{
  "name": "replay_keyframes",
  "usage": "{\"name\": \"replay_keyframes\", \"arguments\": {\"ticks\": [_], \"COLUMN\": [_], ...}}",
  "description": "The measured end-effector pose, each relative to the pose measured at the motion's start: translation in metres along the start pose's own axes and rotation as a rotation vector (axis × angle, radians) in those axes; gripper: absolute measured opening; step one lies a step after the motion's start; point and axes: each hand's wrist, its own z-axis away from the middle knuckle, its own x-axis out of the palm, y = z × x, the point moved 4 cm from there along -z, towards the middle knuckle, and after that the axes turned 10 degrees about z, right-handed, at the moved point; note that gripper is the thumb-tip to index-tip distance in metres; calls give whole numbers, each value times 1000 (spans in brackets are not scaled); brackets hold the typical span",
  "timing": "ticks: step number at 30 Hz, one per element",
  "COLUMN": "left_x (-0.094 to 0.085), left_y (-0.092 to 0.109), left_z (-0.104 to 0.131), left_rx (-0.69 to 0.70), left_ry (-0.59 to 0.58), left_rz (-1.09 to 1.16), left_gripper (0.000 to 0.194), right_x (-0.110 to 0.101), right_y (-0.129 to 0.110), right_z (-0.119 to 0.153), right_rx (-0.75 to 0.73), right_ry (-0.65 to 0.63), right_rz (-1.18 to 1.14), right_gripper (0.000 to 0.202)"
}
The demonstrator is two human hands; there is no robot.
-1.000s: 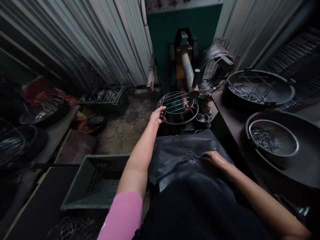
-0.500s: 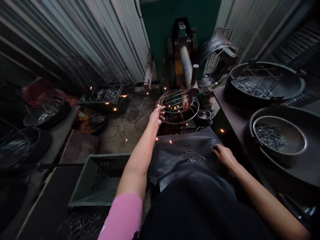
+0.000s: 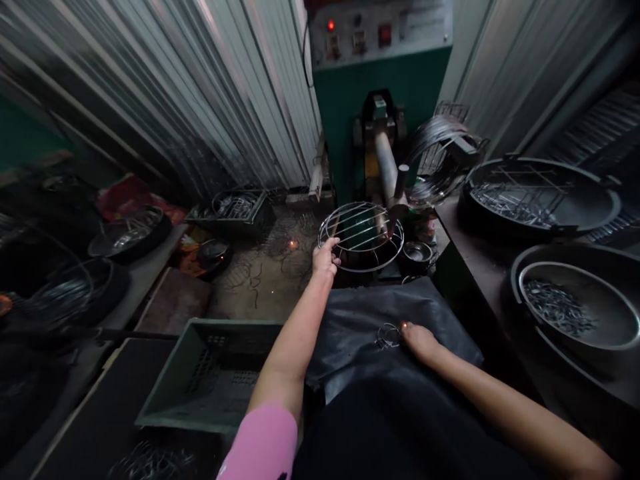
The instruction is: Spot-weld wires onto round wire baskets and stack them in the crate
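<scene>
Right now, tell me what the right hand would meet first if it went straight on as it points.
The right hand would most likely meet the bent wires lying on the dark cloth, just ahead of it; whether it touches them already is unclear.

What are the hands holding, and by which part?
The left hand holds the round wire rack by its left edge. The right hand is at thin wire pieces; any hold is unclear.

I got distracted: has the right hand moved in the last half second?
Yes: judged against the machine, the right hand has moved left, toward the wires on the black sheet.
</scene>
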Motion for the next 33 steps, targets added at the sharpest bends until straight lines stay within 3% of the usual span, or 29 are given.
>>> {"name": "replay_keyframes", "arguments": {"ticks": [8, 11, 13, 17, 21, 23, 25, 29, 33], "left_x": [-1, -1, -1, -2, 3, 7, 11, 19, 21], "left_y": [-6, -7, -8, -9, -8, -9, -10, -13, -13], "left_z": [5, 6, 6, 3, 0, 1, 2, 4, 2], "left_rx": [-14, -4, -7, -9, 29, 39, 37, 41, 46], "left_ry": [17, 10, 11, 23, 0, -4, -6, -29, -42], "left_rz": [38, 34, 29, 35, 58, 57, 61, 85, 80], "left_gripper": [39, 35, 34, 34, 35, 37, 38, 40, 40], "right_x": [-22, -28, -32, -27, -5, -7, -26, -96, -147], "right_y": [39, 59, 73, 87, 84, 83, 83, 72, 58], "right_z": [32, 29, 22, 13, 16, 17, 14, -5, -35], "right_rx": [124, 151, 185, 189, 177, 213, 240, 149, 42], "right_ry": [-74, -108, -48, 136, 143, 213, 365, 669, 728], "right_rz": [-52, -92, -145, -397, -813, -1008, -1184, -1506, -1477], "right_gripper": [24, 21, 23, 27, 24, 25, 29, 33, 34]}}
